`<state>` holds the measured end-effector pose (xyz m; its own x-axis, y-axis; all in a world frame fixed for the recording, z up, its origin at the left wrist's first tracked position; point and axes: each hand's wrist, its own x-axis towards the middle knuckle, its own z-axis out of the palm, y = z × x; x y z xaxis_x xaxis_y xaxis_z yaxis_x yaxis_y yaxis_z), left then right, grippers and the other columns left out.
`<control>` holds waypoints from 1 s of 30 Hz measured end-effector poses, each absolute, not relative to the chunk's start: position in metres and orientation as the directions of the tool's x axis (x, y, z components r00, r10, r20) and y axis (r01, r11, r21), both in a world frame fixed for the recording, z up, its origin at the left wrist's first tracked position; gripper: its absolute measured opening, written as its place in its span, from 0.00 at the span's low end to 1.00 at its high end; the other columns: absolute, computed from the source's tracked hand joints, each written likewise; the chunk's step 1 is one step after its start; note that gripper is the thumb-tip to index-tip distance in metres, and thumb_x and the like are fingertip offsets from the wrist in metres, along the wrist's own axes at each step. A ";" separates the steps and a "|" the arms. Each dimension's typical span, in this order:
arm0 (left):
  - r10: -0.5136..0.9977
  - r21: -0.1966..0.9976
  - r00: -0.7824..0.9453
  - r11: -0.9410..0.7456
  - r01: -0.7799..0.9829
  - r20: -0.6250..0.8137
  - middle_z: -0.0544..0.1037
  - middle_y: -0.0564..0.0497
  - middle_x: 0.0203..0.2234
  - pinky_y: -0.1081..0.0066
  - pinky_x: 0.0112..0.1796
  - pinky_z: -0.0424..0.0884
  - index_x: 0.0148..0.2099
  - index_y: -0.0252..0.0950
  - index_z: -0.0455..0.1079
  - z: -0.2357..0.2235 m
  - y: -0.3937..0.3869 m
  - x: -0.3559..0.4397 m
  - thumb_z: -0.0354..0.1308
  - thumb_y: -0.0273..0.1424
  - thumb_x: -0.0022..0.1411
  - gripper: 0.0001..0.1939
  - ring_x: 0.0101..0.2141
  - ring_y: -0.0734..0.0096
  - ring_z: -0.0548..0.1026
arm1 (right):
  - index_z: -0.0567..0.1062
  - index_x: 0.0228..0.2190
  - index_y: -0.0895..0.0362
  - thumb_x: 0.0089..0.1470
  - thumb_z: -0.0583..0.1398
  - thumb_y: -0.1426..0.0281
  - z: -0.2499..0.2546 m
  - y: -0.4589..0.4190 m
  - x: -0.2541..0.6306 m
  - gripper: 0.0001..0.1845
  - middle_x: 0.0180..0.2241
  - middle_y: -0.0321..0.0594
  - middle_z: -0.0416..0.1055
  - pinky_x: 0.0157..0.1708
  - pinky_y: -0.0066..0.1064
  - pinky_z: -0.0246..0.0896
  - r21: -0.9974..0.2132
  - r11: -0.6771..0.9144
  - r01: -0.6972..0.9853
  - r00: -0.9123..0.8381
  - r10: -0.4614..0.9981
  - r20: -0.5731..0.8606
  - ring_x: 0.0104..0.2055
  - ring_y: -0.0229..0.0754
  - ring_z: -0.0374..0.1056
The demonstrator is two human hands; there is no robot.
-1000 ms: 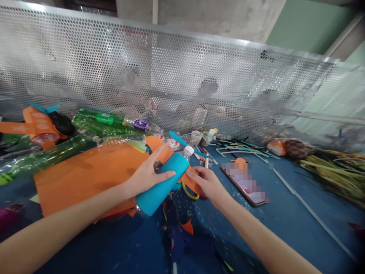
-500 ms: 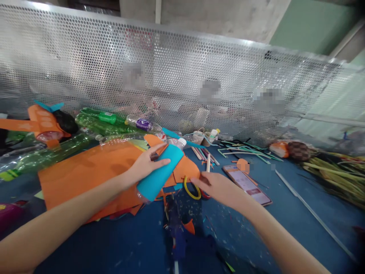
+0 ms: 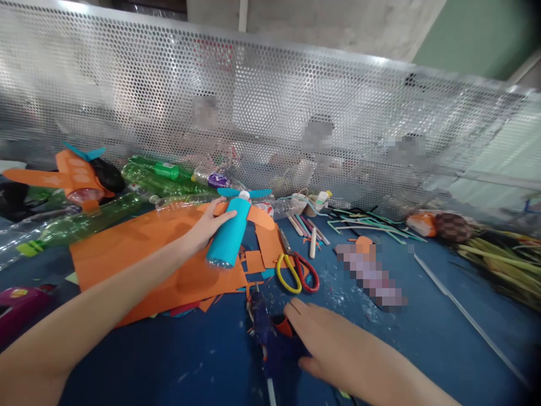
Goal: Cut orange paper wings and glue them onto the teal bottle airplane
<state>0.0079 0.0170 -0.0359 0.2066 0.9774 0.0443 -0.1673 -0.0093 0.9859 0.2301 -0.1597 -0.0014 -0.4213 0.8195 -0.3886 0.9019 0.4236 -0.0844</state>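
Note:
My left hand (image 3: 209,223) is wrapped round a plastic bottle covered in teal foam (image 3: 228,237), with a white cap, a teal propeller and orange wings at its far end. It is held tilted above a large orange foam sheet (image 3: 135,251). My right hand (image 3: 325,341) lies low over the blue table, fingers stretched out flat, touching a dark blue glue gun (image 3: 268,335) with an orange tip. Scissors with one yellow and one red loop (image 3: 296,270) lie just beyond my right hand.
Green and clear plastic bottles (image 3: 156,177) lie at the back left beside a finished orange bottle plane (image 3: 71,177). A phone (image 3: 372,276), sticks and teal strips lie at the right. A perforated metal screen (image 3: 270,113) closes the far side. Orange scraps litter the middle.
My right hand has left the bottle and drawn back towards me, down onto the glue gun. My left hand has swung the teal bottle more upright, away from me.

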 end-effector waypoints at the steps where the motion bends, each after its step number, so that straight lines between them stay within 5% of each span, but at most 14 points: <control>1: 0.979 0.987 0.197 -0.011 -0.160 0.043 0.70 0.43 0.46 0.59 0.30 0.74 0.57 0.48 0.53 -0.036 0.019 0.006 0.65 0.41 0.50 0.35 0.33 0.58 0.75 | 0.70 0.46 0.63 0.44 0.63 0.76 -0.001 -0.160 0.231 0.24 0.46 0.56 0.69 0.44 0.46 0.63 -0.087 0.428 0.899 -0.428 0.824 -0.371 0.45 0.58 0.68; 8: 0.993 0.990 0.115 -0.009 -0.138 0.025 0.72 0.43 0.42 0.60 0.29 0.74 0.55 0.45 0.56 -0.032 0.023 0.003 0.65 0.41 0.50 0.33 0.31 0.59 0.75 | 0.70 0.45 0.63 0.36 0.65 0.82 -0.027 -0.156 0.259 0.30 0.42 0.54 0.72 0.43 0.43 0.64 -0.048 0.350 0.935 -0.349 0.892 -0.288 0.43 0.57 0.69; 12: 0.993 0.990 0.112 -0.033 -0.138 0.048 0.71 0.43 0.42 0.61 0.27 0.74 0.55 0.46 0.55 -0.032 0.025 0.001 0.65 0.40 0.50 0.33 0.31 0.59 0.75 | 0.67 0.49 0.59 0.40 0.62 0.81 -0.057 -0.150 0.316 0.31 0.46 0.50 0.71 0.45 0.42 0.62 -0.020 0.381 0.924 -0.381 0.922 -0.061 0.44 0.54 0.68; 18: 0.996 0.992 0.038 -0.074 -0.098 0.079 0.72 0.43 0.43 0.62 0.27 0.75 0.56 0.45 0.56 -0.032 0.036 -0.004 0.66 0.38 0.49 0.34 0.30 0.61 0.76 | 0.68 0.46 0.61 0.43 0.58 0.79 -0.069 -0.123 0.411 0.24 0.43 0.52 0.72 0.44 0.44 0.62 0.197 0.323 0.926 -0.358 0.915 0.185 0.43 0.53 0.69; 24: 0.993 0.988 -0.047 -0.114 -0.109 0.109 0.72 0.43 0.42 0.63 0.29 0.75 0.56 0.43 0.56 -0.026 0.046 -0.010 0.66 0.36 0.49 0.33 0.31 0.62 0.76 | 0.65 0.50 0.62 0.49 0.56 0.77 -0.056 -0.082 0.421 0.24 0.48 0.53 0.68 0.46 0.42 0.61 0.308 0.386 0.869 -0.455 0.868 0.196 0.48 0.54 0.65; 30: 0.983 0.990 -0.135 -0.130 -0.062 0.121 0.72 0.43 0.43 0.64 0.28 0.76 0.57 0.43 0.55 -0.026 0.053 -0.024 0.65 0.35 0.50 0.34 0.33 0.61 0.76 | 0.69 0.42 0.61 0.52 0.58 0.73 -0.069 -0.042 0.395 0.14 0.38 0.50 0.71 0.42 0.41 0.61 0.336 0.359 0.871 -0.436 0.880 0.189 0.42 0.52 0.67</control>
<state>-0.0241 0.0533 -0.0255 -0.1353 0.9834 0.1207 -0.0623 -0.1300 0.9895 0.3955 -0.0416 -0.0685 -0.4361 0.8799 0.1886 0.8706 0.3595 0.3360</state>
